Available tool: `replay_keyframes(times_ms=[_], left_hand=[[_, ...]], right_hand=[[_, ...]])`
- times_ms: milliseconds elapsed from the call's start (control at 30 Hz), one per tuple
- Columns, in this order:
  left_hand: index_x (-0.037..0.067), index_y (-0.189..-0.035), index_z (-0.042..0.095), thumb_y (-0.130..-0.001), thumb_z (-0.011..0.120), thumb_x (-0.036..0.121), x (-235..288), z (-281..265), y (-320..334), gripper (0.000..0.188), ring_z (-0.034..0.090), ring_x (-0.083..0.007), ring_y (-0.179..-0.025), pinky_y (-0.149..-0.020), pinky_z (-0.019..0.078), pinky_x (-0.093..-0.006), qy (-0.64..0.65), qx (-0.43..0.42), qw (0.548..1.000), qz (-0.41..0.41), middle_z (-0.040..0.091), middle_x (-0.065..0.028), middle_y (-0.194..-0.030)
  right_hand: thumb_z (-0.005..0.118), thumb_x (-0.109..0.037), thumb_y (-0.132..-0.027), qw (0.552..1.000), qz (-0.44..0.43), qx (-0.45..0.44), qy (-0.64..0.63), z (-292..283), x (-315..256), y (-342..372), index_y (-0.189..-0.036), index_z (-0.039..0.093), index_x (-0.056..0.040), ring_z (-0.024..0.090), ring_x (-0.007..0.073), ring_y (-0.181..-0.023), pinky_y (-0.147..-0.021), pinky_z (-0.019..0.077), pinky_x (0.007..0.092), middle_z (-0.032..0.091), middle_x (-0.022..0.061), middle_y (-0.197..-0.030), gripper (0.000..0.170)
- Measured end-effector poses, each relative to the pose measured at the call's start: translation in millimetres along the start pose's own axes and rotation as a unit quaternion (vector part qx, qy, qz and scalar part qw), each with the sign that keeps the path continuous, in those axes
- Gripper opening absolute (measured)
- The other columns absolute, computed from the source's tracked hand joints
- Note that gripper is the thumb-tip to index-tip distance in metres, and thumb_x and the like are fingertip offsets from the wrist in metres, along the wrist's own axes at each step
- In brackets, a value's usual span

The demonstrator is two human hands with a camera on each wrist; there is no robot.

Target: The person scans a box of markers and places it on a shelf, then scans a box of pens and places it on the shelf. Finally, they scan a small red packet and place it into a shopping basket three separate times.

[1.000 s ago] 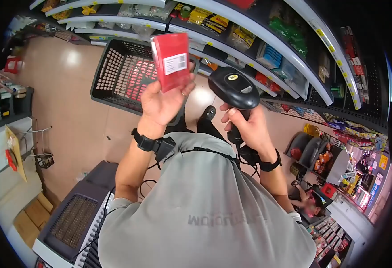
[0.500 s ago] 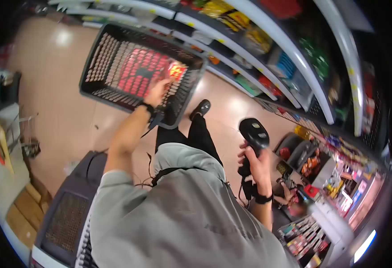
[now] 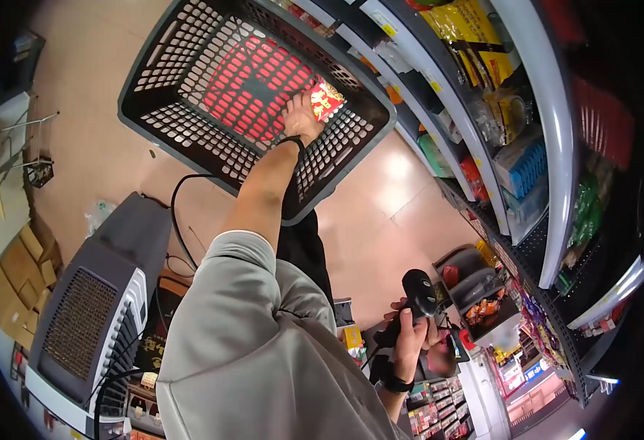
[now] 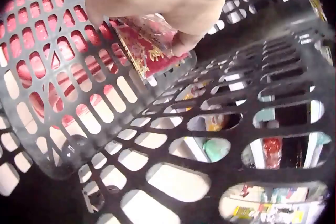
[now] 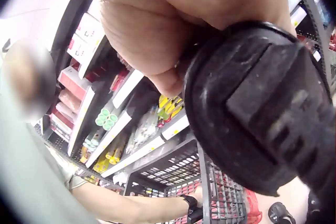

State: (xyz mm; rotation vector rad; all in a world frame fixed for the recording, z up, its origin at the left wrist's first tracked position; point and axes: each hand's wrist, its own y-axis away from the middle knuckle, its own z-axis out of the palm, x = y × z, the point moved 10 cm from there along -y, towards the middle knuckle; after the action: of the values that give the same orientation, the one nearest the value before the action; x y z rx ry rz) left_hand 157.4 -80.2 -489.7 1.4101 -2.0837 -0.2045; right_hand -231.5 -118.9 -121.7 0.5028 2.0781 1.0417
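My left hand (image 3: pixel 303 119) reaches down into a dark grey plastic shopping basket (image 3: pixel 162 137). Its fingers and thumb pinch a flat red packet with gold-yellow print (image 3: pixel 327 101), low in the basket near its end wall. From the left wrist view, the clear-wrapped packet (image 4: pixel 149 50) hangs between thumb and fingers, its edge close to the basket's slotted floor. Well away on the right side, my right hand (image 3: pixel 410 341) grips a black handheld barcode scanner (image 3: pixel 419 293) by its handle. The scanner's dark underside (image 5: pixel 252 108) fills much of the right wrist view.
Shelves with packaged goods (image 3: pixel 476 117) run along the right of the basket. Something red shows through the basket's floor. A grey air cooler (image 3: pixel 87 323) stands at lower left, with a black cable (image 3: pixel 179 213) looping beside it. Another person is low at the right, near the scanner.
My left hand has gone from holding the red packet up in front of me down into the basket with it. My right hand with the scanner now appears lower and farther right.
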Motion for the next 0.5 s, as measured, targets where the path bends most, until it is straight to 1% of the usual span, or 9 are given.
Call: replay_keyframes(times_ms=[33,67,200,233,333,367,467,500], left_hand=[[0.011,-0.139,0.036,-0.062,0.081,0.029,0.1,4.7,-0.8,0.091,0.043,-0.0311,-0.120,-0.098,0.0385,-0.0481,-0.001,-0.007,1.000,-0.001,0.046,-0.0100,-0.125],[0.011,-0.139,0.036,-0.062,0.080,0.029,1.5,5.0,-1.7,0.091,0.043,-0.0306,-0.120,-0.098,0.0375,-0.0475,-0.012,0.007,1.000,-0.002,0.045,-0.0098,-0.126],[0.011,-0.140,0.035,-0.061,0.080,0.028,9.5,2.7,-0.8,0.092,0.042,-0.0292,-0.119,-0.098,0.0349,-0.0464,-0.043,0.043,0.998,0.004,0.044,-0.0094,-0.126],[0.011,-0.140,0.035,-0.060,0.079,0.027,9.5,3.6,-1.1,0.093,0.042,-0.0287,-0.119,-0.099,0.0333,-0.0463,-0.029,0.063,0.998,0.009,0.045,-0.0092,-0.125],[0.011,-0.140,0.035,-0.063,0.078,0.023,12.0,9.1,-2.3,0.089,0.042,-0.0296,-0.120,-0.101,0.0348,-0.0464,-0.044,0.045,0.998,0.023,0.045,-0.0100,-0.124],[0.012,-0.140,0.034,-0.064,0.078,0.022,10.5,11.0,-2.6,0.089,0.041,-0.0301,-0.120,-0.102,0.0351,-0.0464,-0.031,0.024,0.999,0.004,0.044,-0.0107,-0.125],[0.013,-0.141,0.032,-0.065,0.077,0.020,8.6,10.6,-2.1,0.090,0.041,-0.0307,-0.121,-0.103,0.0346,-0.0467,-0.010,0.013,1.000,-0.010,0.042,-0.0114,-0.127],[0.013,-0.142,0.031,-0.065,0.077,0.019,7.7,10.6,-1.6,0.090,0.040,-0.0312,-0.123,-0.104,0.0344,-0.0467,0.009,0.007,1.000,-0.008,0.040,-0.0117,-0.131]], right_hand=[[0.057,-0.023,-0.094,1.000,-0.004,-0.012,0.002,2.9,0.2,-1.0,-0.113,0.055,-0.0002,0.062,0.0136,-0.070,-0.061,0.0513,0.0278,0.064,0.0073,-0.095,0.030],[0.058,-0.024,-0.094,1.000,-0.010,-0.023,0.003,5.4,-0.3,-0.3,-0.114,0.056,-0.0005,0.061,0.0132,-0.071,-0.061,0.0507,0.0274,0.064,0.0072,-0.095,0.030],[0.059,-0.024,-0.093,1.000,0.008,0.002,0.009,5.3,-1.6,2.8,-0.112,0.057,-0.0011,0.061,0.0113,-0.071,-0.063,0.0498,0.0257,0.065,0.0065,-0.094,0.030],[0.060,-0.025,-0.093,1.000,0.013,0.001,0.005,3.4,1.1,2.7,-0.112,0.058,-0.0016,0.060,0.0108,-0.071,-0.064,0.0489,0.0249,0.066,0.0059,-0.094,0.030],[0.060,-0.026,-0.093,1.000,0.009,-0.001,0.003,3.4,-1.9,5.4,-0.112,0.058,-0.0022,0.060,0.0107,-0.071,-0.063,0.0485,0.0248,0.066,0.0058,-0.095,0.031],[0.061,-0.026,-0.093,1.000,0.014,-0.001,0.003,4.9,-4.6,6.8,-0.113,0.058,-0.0025,0.061,0.0113,-0.072,-0.064,0.0487,0.0248,0.066,0.0058,-0.095,0.031],[0.061,-0.026,-0.093,1.000,0.012,-0.005,0.013,5.8,-8.1,6.1,-0.113,0.057,-0.0024,0.062,0.0120,-0.074,-0.064,0.0495,0.0253,0.065,0.0059,-0.096,0.032],[0.061,-0.025,-0.093,1.000,0.004,-0.020,0.004,7.9,-10.0,5.0,-0.114,0.057,-0.0015,0.063,0.0132,-0.074,-0.062,0.0513,0.0273,0.065,0.0068,-0.097,0.032]])
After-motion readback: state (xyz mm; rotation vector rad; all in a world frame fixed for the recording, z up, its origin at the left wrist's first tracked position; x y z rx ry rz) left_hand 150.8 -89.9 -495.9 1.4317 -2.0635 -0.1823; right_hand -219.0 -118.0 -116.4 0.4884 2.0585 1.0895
